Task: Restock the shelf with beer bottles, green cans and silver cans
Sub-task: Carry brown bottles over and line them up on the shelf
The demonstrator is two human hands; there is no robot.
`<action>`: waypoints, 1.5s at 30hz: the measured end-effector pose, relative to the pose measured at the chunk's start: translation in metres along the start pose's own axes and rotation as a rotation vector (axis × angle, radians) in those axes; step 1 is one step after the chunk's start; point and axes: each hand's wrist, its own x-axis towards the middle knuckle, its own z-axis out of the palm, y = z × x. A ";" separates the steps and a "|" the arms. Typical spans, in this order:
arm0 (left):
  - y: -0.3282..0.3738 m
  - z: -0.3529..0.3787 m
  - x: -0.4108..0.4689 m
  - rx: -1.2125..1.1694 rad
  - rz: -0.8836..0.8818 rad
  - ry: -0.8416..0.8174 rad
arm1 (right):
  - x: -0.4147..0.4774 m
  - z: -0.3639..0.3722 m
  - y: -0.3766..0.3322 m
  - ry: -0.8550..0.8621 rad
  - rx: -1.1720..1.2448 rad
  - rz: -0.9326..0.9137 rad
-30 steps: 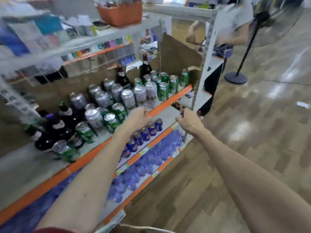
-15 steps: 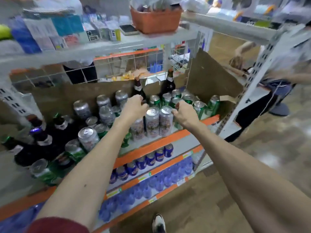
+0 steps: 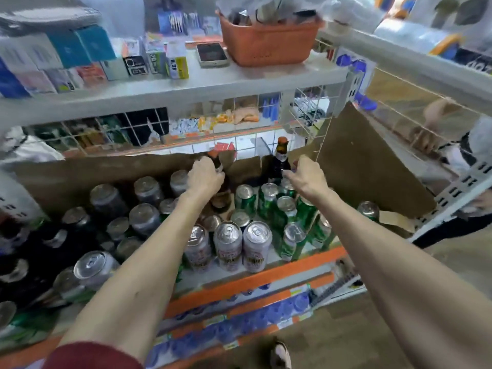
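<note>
My left hand [image 3: 205, 178] grips the neck of a dark beer bottle [image 3: 221, 202] at the back of the middle shelf [image 3: 266, 275]. A second beer bottle [image 3: 279, 161] with an orange cap stands upright to its right. My right hand [image 3: 306, 175] is beside it, fingers spread, fingertips at its shoulder. Three silver cans [image 3: 229, 246] stand in the front row. Green cans [image 3: 269, 201] are grouped under my right forearm. More silver cans [image 3: 143, 219] and dark bottles [image 3: 40, 249] fill the left side.
Brown cardboard [image 3: 372, 161] lines the shelf's back and right side. A wire grid [image 3: 239, 123] rises behind it. The upper shelf carries an orange basket [image 3: 269, 41] and small boxes. Blue items [image 3: 239, 315] fill the lower shelves. Another person [image 3: 474, 155] stands at right.
Both hands moved from the front cans to the shelf's back. My left hand took hold of a bottle neck; my right hand reached the second bottle. The view came closer.
</note>
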 end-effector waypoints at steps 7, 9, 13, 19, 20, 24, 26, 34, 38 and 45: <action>-0.001 0.025 0.040 -0.023 -0.107 0.048 | 0.092 0.011 0.011 -0.069 0.100 -0.005; -0.002 0.033 0.046 -0.067 -0.129 0.065 | 0.110 0.018 0.015 -0.092 0.127 -0.023; 0.000 0.041 0.052 -0.120 -0.232 0.111 | 0.128 0.033 0.020 -0.101 0.166 -0.080; 0.000 0.045 0.062 -0.109 -0.233 0.138 | 0.140 0.048 0.016 -0.078 0.232 -0.089; 0.000 0.045 0.063 -0.106 -0.222 0.149 | 0.141 0.050 0.014 -0.076 0.236 -0.093; 0.001 0.048 0.066 -0.072 -0.213 0.160 | 0.140 0.052 0.012 -0.062 0.249 -0.085; 0.000 0.049 0.065 -0.076 -0.220 0.162 | 0.138 0.053 0.014 -0.060 0.267 -0.083; 0.005 0.039 0.048 -0.166 -0.170 0.169 | 0.125 0.041 0.013 -0.040 0.275 -0.083; 0.023 0.015 0.041 -0.219 -0.140 0.237 | 0.112 0.024 -0.003 -0.032 0.243 -0.176; 0.063 -0.049 0.028 -0.207 -0.073 0.366 | 0.091 -0.026 -0.067 0.044 0.256 -0.324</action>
